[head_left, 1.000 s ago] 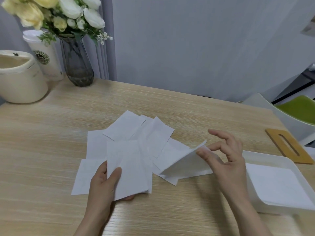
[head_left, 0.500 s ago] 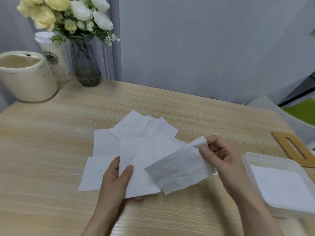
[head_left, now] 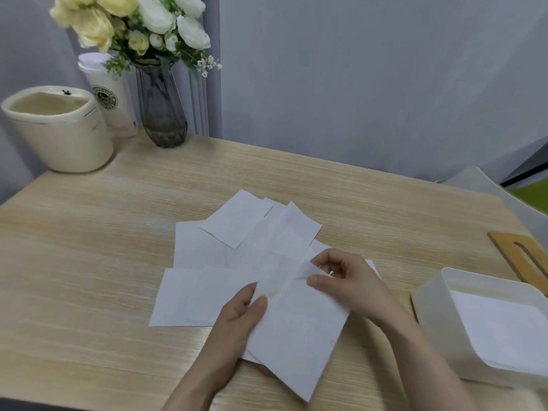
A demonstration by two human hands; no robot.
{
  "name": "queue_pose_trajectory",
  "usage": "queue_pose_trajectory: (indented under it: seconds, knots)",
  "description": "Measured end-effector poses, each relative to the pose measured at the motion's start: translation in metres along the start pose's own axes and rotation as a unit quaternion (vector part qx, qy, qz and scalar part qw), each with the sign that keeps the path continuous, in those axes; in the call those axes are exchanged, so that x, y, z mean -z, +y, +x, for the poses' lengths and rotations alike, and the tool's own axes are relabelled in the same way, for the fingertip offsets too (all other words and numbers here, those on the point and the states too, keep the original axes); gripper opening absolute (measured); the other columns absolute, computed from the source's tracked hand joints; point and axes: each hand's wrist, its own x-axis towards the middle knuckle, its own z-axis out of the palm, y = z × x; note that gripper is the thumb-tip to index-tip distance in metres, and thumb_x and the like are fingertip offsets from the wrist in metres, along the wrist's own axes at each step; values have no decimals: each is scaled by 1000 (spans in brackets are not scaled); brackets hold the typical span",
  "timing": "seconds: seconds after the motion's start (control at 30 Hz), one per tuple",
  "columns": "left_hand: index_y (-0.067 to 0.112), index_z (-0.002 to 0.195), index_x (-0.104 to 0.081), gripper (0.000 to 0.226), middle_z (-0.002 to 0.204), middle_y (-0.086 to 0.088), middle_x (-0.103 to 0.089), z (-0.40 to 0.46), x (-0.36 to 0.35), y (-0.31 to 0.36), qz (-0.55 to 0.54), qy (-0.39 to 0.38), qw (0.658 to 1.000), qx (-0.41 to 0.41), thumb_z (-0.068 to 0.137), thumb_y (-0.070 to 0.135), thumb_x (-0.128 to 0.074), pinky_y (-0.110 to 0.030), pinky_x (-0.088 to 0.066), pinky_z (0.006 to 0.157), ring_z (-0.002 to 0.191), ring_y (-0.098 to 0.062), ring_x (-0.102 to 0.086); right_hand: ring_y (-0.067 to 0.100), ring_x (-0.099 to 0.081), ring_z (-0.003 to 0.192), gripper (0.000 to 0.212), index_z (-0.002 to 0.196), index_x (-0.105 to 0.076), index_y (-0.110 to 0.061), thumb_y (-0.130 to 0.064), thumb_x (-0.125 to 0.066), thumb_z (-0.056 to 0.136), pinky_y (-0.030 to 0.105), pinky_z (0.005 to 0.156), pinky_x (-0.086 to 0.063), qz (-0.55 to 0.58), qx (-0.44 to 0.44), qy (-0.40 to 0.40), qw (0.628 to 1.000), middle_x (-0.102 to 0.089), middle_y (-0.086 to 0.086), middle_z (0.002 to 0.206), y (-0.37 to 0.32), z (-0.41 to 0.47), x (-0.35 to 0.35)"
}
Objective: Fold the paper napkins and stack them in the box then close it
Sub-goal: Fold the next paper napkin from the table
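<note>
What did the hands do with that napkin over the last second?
The right hand carried its lifted napkin leftward and laid it over the sheet the left hand holds, still pinching its top edge. The loose napkins, box and lid stayed put.

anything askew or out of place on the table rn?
Nothing damaged or spilled. The loose white paper napkins lie fanned at mixed angles, overlapping, mid-table. The wooden slotted lid lies off the white plastic box, beside it. Both hands grip one napkin.
</note>
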Motion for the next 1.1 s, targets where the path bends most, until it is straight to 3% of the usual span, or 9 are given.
queue_pose_trajectory:
  seconds: [0.1,0.17,0.3,0.43,0.63,0.77,0.83,1.0,1.1]
  knots:
    - [25,109,-70,28,110,-15,-72,1,0,0,10,-4,1000,-2,82,32,-68,-38,-56,69,93,-31,-70,3,-46,60,20,84,-66,-30,-16,-77,75,22,63,-36,-15,-5,52,999,-57,-11,70,2,2,-9]
    - [25,108,-71,30,111,-12,-72,3,1,-4,13,13,1000,-14,78,25,-72,-35,-57,74,98,-29,-70,-3,-49,64,27,92,-63,-33,-17,-77,75,16,65,-37,-8,2,101,995,-60,-12,72,5,1,-15]
    - [26,106,-72,35,112,-10,-73,5,0,-10,-22,57,997,-38,71,23,-77,-31,-57,74,101,-28,-70,1,-59,65,35,109,-58,-27,-17,-74,80,16,58,-43,140,-51,190,970,-66,-4,86,11,-10,-22]
    - [29,105,-72,30,110,-7,-74,8,-3,-16,-24,102,993,-63,76,21,-73,-36,-57,78,102,-26,-71,6,-64,59,28,105,-57,-18,-13,-72,82,15,47,-44,240,-115,170,949,-69,0,75,18,-26,-37]
    - [34,104,-71,28,109,-4,-74,8,-5,-18,-8,133,989,-70,77,26,-71,-43,-57,81,101,-25,-71,8,-48,43,15,82,-63,4,-9,-67,86,13,42,-35,211,-109,143,961,-58,1,52,32,-38,-50]
    - [26,110,-68,21,99,-20,-71,6,-7,-13,-64,112,991,-31,89,31,-66,-45,-55,53,72,-43,-68,5,-47,46,14,77,-62,-1,-5,-62,90,12,45,-35,144,-64,194,968,-57,-6,51,35,-37,-43]
    - [25,110,-68,25,97,-25,-68,6,-6,-12,-76,110,991,-15,90,35,-58,-45,-53,51,65,-46,-65,1,-54,50,14,78,-64,-6,-6,-59,91,11,47,-38,138,-41,224,964,-63,-7,56,33,-36,-36]
    - [26,105,-70,30,104,-18,-69,8,-4,-12,-62,112,992,-7,85,43,-57,-47,-55,55,78,-42,-68,6,-59,53,16,79,-67,-9,-7,-58,92,14,47,-42,205,-32,180,961,-68,-2,62,21,-32,-31]
    - [35,102,-72,28,108,2,-74,11,-2,-14,13,124,991,-42,89,44,-49,-41,-55,83,104,-21,-69,12,-64,58,13,80,-68,-8,-6,-60,91,19,54,-47,186,-47,122,974,-69,2,64,17,-29,-44]
